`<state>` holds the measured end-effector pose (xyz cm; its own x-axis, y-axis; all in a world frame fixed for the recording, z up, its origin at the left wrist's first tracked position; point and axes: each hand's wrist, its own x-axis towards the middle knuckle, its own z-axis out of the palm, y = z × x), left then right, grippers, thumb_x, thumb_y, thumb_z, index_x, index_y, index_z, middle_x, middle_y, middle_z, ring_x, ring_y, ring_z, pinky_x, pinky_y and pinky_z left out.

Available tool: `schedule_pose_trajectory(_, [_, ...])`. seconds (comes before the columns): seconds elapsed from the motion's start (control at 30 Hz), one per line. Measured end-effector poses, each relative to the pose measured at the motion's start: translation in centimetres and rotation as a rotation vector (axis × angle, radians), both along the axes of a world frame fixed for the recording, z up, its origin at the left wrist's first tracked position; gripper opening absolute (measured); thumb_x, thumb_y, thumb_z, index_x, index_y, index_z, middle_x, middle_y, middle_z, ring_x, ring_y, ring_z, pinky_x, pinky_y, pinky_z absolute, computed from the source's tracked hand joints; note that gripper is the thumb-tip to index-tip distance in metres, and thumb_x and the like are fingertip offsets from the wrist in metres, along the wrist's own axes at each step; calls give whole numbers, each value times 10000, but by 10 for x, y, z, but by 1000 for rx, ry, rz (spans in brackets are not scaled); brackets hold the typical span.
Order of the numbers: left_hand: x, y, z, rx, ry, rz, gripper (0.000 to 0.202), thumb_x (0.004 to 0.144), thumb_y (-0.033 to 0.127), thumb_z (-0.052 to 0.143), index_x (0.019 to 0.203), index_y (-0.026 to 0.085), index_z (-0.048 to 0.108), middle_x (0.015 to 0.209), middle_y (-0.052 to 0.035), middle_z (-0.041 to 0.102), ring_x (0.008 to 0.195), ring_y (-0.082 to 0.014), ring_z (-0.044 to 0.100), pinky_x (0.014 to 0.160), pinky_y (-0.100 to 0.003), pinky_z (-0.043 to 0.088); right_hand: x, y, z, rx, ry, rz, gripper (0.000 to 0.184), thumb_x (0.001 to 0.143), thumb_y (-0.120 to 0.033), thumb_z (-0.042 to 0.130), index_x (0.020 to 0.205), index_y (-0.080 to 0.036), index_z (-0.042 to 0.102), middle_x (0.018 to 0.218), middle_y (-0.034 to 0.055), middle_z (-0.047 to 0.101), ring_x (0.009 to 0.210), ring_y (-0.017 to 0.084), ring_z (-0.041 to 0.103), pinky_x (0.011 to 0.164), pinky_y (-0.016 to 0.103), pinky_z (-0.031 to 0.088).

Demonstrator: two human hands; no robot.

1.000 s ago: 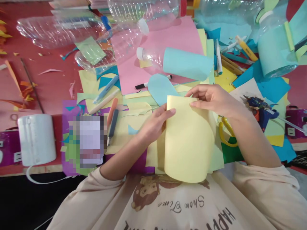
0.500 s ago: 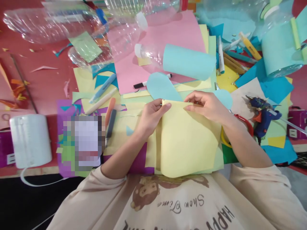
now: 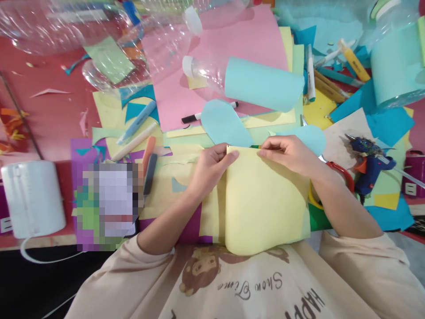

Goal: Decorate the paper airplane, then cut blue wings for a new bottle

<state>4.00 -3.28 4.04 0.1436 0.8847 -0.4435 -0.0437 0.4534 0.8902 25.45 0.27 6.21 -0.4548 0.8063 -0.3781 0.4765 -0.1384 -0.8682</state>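
A pale yellow sheet of paper [image 3: 262, 199] is held up in front of me, its near edge curving down by my shirt. My left hand [image 3: 214, 166] pinches its upper left corner, thumb on top and fingers behind. Along the same top edge, my right hand [image 3: 283, 153] grips it between thumb and fingers farther right. Just beyond the paper lies a light blue rounded paper piece [image 3: 224, 122], partly over a black-and-white marker [image 3: 192, 118]. Another light blue piece [image 3: 308, 135] shows behind my right hand.
A bottle wrapped in light blue paper [image 3: 264, 84] lies on pink paper [image 3: 249, 40]. To the right are red-handled scissors [image 3: 343, 173] and a blue glue gun [image 3: 368, 166]. Several markers, scraps and clear bottles spread around. A white device [image 3: 33, 199] stands left, near a blurred phone-like object [image 3: 116, 199].
The view has shifted slightly closer. Both hands keep their hold on the yellow paper's top edge, and the right hand sits a little nearer the sheet's edge.
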Motion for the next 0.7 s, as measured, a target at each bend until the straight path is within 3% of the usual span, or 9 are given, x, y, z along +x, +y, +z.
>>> schedule_pose_trajectory(0.2, [-2, 1, 1, 44, 116, -9, 409, 799, 458, 653, 577, 182, 447, 526, 52, 323, 475, -64, 300, 466, -233, 219, 1, 0, 1, 70, 1, -24, 299, 814, -424, 669, 681, -176, 567, 605, -46, 454, 562, 79, 360, 533, 250, 293])
schedule_pose_trajectory(0.3, [-3, 1, 1, 68, 149, -4, 428, 809, 441, 642, 559, 183, 410, 530, 53, 286, 480, -64, 266, 469, -241, 197, 4, 1, 0, 60, 3, -5, 273, 828, -434, 651, 745, -178, 610, 675, -30, 532, 609, 89, 432, 575, 248, 343])
schedule_pose_trajectory(0.43, [-5, 2, 0, 92, 144, 41, 419, 789, 439, 673, 561, 182, 432, 533, 48, 308, 488, -69, 280, 467, -240, 208, 8, 3, 0, 40, 9, 23, 271, 849, -440, 620, 800, -174, 632, 750, -2, 599, 684, 116, 510, 626, 254, 388])
schedule_pose_trajectory(0.7, [-4, 1, -1, 103, 66, 75, 386, 783, 507, 679, 617, 190, 535, 568, 24, 431, 529, -97, 391, 501, -246, 302, 10, 5, 1, 24, 4, 9, 305, 842, -460, 622, 760, -166, 622, 693, -9, 562, 637, 107, 464, 581, 249, 350])
